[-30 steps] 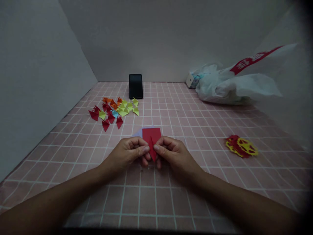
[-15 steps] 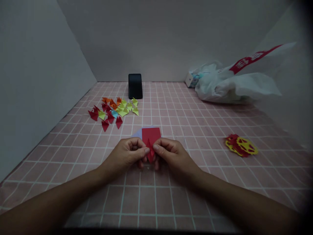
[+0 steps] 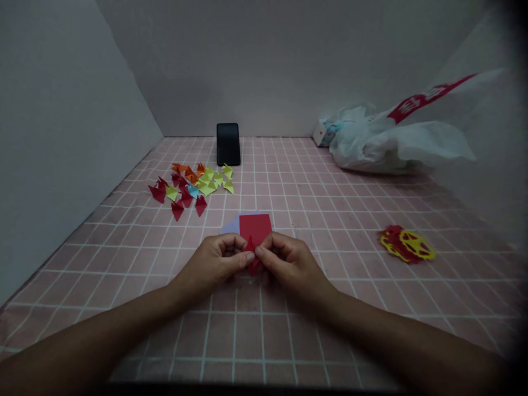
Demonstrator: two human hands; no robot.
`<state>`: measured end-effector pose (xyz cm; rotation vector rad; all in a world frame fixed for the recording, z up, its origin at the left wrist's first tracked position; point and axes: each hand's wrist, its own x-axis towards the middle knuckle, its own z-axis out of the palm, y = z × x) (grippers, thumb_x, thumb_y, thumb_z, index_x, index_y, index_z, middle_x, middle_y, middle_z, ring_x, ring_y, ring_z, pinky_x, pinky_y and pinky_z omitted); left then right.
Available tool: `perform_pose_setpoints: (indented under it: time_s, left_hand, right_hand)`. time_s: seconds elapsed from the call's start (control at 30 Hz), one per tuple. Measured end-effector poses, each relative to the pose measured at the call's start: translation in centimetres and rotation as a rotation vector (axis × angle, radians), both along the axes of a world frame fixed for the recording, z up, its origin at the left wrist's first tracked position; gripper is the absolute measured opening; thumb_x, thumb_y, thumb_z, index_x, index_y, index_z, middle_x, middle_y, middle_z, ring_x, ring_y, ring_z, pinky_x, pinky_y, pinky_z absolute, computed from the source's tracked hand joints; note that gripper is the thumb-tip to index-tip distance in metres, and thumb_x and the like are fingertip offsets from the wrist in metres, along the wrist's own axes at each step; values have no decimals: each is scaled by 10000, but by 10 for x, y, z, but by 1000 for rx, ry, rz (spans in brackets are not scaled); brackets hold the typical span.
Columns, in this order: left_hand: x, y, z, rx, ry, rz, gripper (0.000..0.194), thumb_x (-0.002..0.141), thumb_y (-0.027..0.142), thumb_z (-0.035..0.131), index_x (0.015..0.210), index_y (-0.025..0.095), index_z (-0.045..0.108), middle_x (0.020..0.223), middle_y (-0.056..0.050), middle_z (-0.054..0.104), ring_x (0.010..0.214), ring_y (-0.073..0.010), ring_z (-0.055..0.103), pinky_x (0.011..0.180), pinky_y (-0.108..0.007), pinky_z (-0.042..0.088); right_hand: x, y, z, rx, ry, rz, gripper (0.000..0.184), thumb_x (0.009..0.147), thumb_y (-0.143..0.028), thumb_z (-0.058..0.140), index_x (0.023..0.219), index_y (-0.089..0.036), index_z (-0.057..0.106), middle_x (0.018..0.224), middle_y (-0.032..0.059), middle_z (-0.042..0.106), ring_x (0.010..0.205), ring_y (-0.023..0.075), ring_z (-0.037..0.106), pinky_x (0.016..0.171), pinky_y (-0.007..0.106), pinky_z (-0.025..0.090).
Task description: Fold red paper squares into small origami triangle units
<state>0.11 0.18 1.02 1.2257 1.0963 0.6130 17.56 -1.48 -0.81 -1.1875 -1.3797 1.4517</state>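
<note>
A small piece of folded red paper is pinched between my two hands near the middle of the table. My left hand grips its left side with thumb and fingers. On the other side my right hand pinches it, thumb tip close to the left thumb. A pointed fold stands up between the hands; much of the paper is hidden by fingers. Just beyond lies a flat red paper square, partly over a pale lilac sheet.
Several folded paper cranes in red, orange, yellow and blue lie at the back left. A black phone leans behind them. Red and yellow cut-out shapes lie at right. A white plastic bag and a small box are back right.
My fingers have shifted slightly on the folded red paper, the thumbs drawing closer together. Its pointed fold now looks shorter and turned. Everything else on the table stays put.
</note>
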Motion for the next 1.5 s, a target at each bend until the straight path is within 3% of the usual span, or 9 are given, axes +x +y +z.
perform_pose_setpoints:
  time_s: [0.2, 0.53, 0.67, 0.8, 0.93, 1.1, 1.3, 1.5]
  left_hand:
    - [-3, 2, -2, -35, 54, -95, 177, 757, 282, 667, 720, 161, 543, 593, 64, 500, 512, -60, 408, 494, -198, 299]
    - [-3, 2, 4, -89, 78, -187, 163, 727, 259, 636, 667, 176, 509, 549, 51, 534, 495, -76, 427, 495, -221, 310]
    - [-4, 3, 3, -102, 47, -214, 171, 736, 289, 630, 697, 188, 498, 563, 49, 548, 497, -84, 437, 497, -227, 301]
    - [-2, 5, 4, -81, 93, -247, 169, 709, 285, 631, 679, 189, 496, 577, 53, 513, 510, -86, 405, 504, -231, 286]
    - [-1, 4, 6, -63, 128, -247, 144, 698, 277, 612, 674, 190, 500, 572, 51, 498, 521, -96, 404, 509, -235, 297]
    - [0, 3, 6, 31, 211, -232, 112, 708, 239, 599, 664, 180, 515, 606, 51, 474, 554, -99, 415, 522, -234, 297]
    - [-1, 4, 4, -51, 16, -161, 224, 788, 374, 641, 819, 156, 599, 718, 8, 585, 611, -113, 522, 588, -246, 425]
    - [-5, 6, 1, -12, -5, -132, 227, 803, 372, 644, 766, 152, 601, 656, 15, 578, 579, -104, 530, 578, -231, 424]
  right_hand:
    - [1, 5, -2, 34, 114, 77, 102, 814, -228, 621, 739, -177, 573, 672, -35, 546, 567, 87, 499, 523, 218, 392]
    - [4, 3, -2, -24, 105, 140, 288, 928, -365, 527, 724, -167, 573, 588, -21, 558, 536, 100, 513, 539, 242, 385]
    - [4, 4, 0, -63, 165, 157, 215, 875, -355, 604, 759, -179, 564, 616, -23, 578, 536, 99, 522, 530, 235, 393]
    - [3, 1, 2, -44, 39, 122, 246, 884, -338, 582, 694, -190, 537, 556, -31, 547, 494, 96, 488, 481, 226, 355]
    - [4, 2, 3, -3, 3, 98, 302, 925, -373, 525, 685, -191, 533, 551, -32, 530, 492, 98, 474, 482, 231, 350]
    - [4, 4, 4, 74, -20, 132, 208, 833, -290, 651, 681, -178, 565, 634, -26, 555, 577, 99, 495, 526, 223, 362]
    - [6, 3, 5, 46, 63, -23, 209, 883, -327, 601, 735, -181, 582, 592, -31, 571, 510, 97, 522, 501, 228, 396]
    - [5, 4, 5, 29, 135, -59, 225, 865, -354, 632, 737, -182, 565, 578, -24, 601, 520, 103, 559, 525, 231, 441]
